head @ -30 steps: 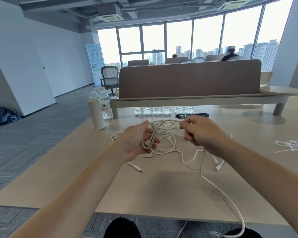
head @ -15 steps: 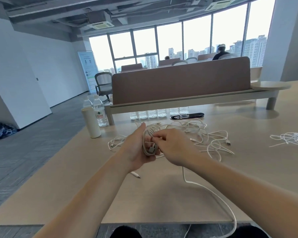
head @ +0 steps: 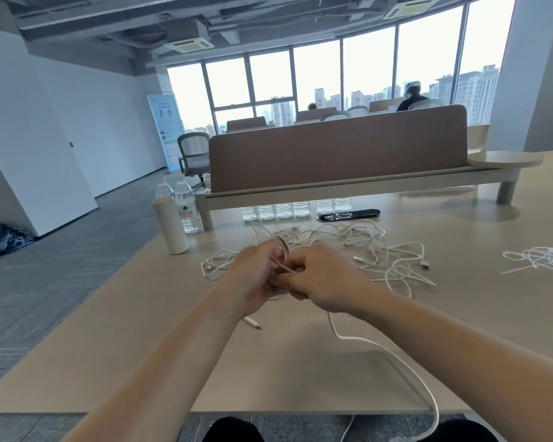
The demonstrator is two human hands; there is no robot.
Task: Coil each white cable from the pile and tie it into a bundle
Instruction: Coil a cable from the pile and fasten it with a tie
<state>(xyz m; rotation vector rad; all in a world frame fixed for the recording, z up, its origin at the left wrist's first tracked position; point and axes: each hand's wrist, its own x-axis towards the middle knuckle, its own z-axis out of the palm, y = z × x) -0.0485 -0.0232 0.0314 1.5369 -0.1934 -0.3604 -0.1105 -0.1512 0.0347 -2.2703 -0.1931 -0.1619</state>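
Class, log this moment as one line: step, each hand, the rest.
step: coiling; left hand: holds coil; right hand: pinches cable at coil; cable tail: runs over table edge; pile: loose behind hands

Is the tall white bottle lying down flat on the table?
No, the tall white bottle stands upright on the light wooden table, right beside a clear plastic water bottle.

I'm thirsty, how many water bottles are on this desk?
8 bottles: two beside the white flask, six in a row under the divider shelf, tops hidden; more may hide behind.
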